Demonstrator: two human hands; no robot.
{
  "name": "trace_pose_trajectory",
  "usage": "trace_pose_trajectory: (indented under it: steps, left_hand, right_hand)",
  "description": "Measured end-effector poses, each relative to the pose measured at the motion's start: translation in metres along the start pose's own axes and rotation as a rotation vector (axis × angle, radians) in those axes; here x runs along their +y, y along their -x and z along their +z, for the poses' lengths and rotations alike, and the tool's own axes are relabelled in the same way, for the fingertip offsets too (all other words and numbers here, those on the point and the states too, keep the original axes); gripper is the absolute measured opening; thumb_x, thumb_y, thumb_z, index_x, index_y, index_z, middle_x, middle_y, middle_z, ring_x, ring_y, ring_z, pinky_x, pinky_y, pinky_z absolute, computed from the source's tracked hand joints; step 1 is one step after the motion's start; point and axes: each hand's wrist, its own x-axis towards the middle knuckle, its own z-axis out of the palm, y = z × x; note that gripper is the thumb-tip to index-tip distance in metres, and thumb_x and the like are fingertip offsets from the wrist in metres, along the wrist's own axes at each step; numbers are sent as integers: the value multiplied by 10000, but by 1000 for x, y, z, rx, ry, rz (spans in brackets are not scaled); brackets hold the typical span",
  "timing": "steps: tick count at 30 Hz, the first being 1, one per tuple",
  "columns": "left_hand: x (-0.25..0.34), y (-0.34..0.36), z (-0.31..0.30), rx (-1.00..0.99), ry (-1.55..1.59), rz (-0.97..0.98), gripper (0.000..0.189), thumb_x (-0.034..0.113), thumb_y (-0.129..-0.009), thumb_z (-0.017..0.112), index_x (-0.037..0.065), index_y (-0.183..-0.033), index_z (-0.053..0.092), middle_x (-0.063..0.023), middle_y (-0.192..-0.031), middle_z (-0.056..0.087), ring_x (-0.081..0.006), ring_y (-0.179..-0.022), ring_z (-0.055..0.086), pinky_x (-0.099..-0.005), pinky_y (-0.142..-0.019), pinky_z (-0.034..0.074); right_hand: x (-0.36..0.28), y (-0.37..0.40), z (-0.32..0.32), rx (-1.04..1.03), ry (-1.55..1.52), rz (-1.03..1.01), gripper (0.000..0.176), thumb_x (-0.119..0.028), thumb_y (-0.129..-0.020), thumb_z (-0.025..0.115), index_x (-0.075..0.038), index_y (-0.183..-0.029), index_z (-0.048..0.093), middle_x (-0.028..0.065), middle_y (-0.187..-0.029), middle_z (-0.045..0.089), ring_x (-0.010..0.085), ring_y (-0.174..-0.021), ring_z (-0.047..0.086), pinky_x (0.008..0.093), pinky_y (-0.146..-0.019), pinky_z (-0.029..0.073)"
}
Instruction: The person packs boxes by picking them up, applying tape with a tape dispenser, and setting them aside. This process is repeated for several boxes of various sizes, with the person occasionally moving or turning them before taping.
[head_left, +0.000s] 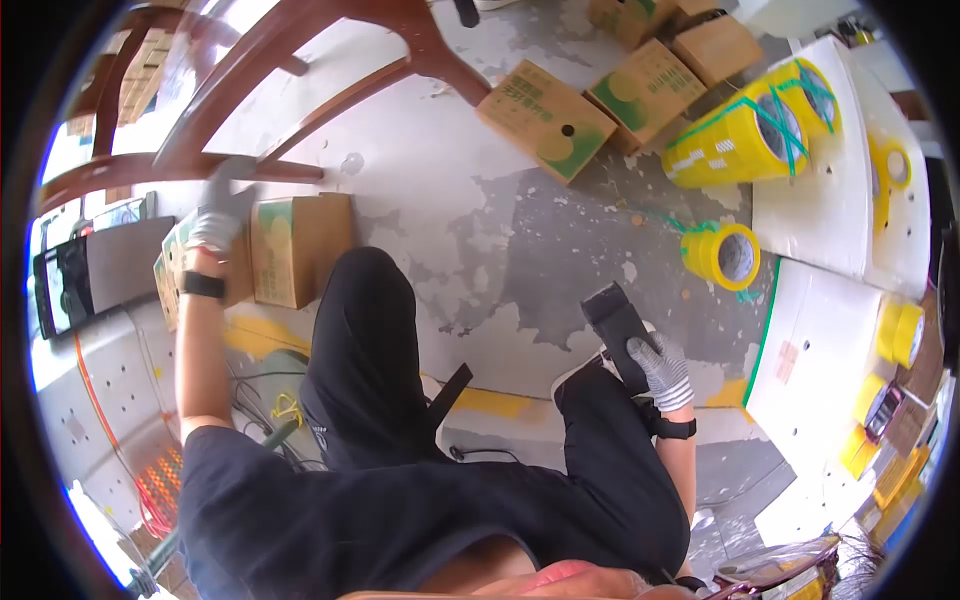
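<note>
My left hand (225, 210), in a grey-white glove, is raised at the left beside a reddish-brown wooden frame (205, 163). It is blurred, and whether it touches the wood or holds anything is unclear. Just below and right of it stand cardboard boxes (300, 250). At the right, my right hand (662, 370), in a grey glove with a striped cuff, is wrapped round a black block-shaped device (617, 327) above my right knee. The device's far end points up and left.
Printed cartons (545, 120) sit on the worn floor at the top. Yellow tape rolls (720, 255) lie at the right near white foam boxes (815, 340). Cables (265, 400) run by my left leg. A black strap (450, 395) lies between my legs.
</note>
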Motion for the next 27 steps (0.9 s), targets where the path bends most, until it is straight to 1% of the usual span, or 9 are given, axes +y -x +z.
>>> trace_pose_trajectory:
  steps: [2,3,7,11,15,18,20,24,27]
  left_hand:
    - [178,-11,31,-231,535,75,527,83,-746,685,43,-1239,501,-153,-1232,542,-255,-1128,529,-351,-905,452]
    - [207,-35,73,-157,303,551,703,169,-696,720,48,-1322,426,-171,-1325,464,-291,-1201,470,-366,-1001,372]
    - [349,-127,179,20,-582,843,981,352,-560,782,96,-1390,326,-191,-1367,394,-329,-1280,369,-449,-1001,351]
    - [360,-154,174,-482,-485,669,934,425,-524,771,98,-1320,409,-165,-1275,469,-327,-1211,429,-461,-951,383]
    - [322,-73,166,-25,-235,474,773,367,-486,793,91,-1151,512,-133,-1108,527,-330,-1036,503,-457,-884,416]
    - [274,-9,206,-137,-224,361,807,321,-478,810,109,-1190,495,-138,-1140,506,-329,-1027,496,-453,-879,417]
    - [247,3,210,137,-182,613,677,308,-664,710,125,-1261,449,-139,-1180,486,-362,-1085,480,-461,-906,409]
    - [232,-54,173,101,-612,896,771,310,-635,725,146,-1316,404,-145,-1161,483,-361,-1054,483,-438,-905,418]
    - [235,-68,166,-51,-198,863,888,351,-592,755,162,-1359,348,-164,-1184,476,-356,-1040,482,-413,-912,419]
  right_hand:
    - [1,3,-3,-8,-29,15,370,-332,-785,703,21,-885,654,96,-725,657,150,-651,596,295,-613,482]
    - [5,3,-5,0,-33,17,370,-332,-785,703,21,-885,654,96,-725,657,150,-651,596,295,-613,482]
    - [16,7,-14,54,140,-2,396,-350,-747,729,17,-873,650,126,-705,647,212,-628,612,322,-597,487]
    - [13,19,-21,84,201,7,406,-377,-733,735,8,-804,626,118,-659,625,229,-592,598,335,-569,475]
    - [15,23,-18,117,149,17,364,-346,-744,733,-3,-792,621,102,-647,615,202,-580,586,329,-556,466]
    - [4,15,-13,67,51,-46,378,-327,-758,727,0,-917,624,76,-712,637,157,-647,595,296,-603,475]
    - [-2,11,-5,29,10,-62,397,-318,-765,723,2,-979,626,62,-744,647,134,-680,599,279,-626,480]
    - [0,-1,6,-3,184,-139,381,-302,-748,735,-7,-958,615,63,-743,648,129,-663,598,283,-617,490]
    - [-17,-3,19,20,282,-208,364,-296,-723,757,-11,-900,614,63,-737,643,122,-635,594,279,-574,489]
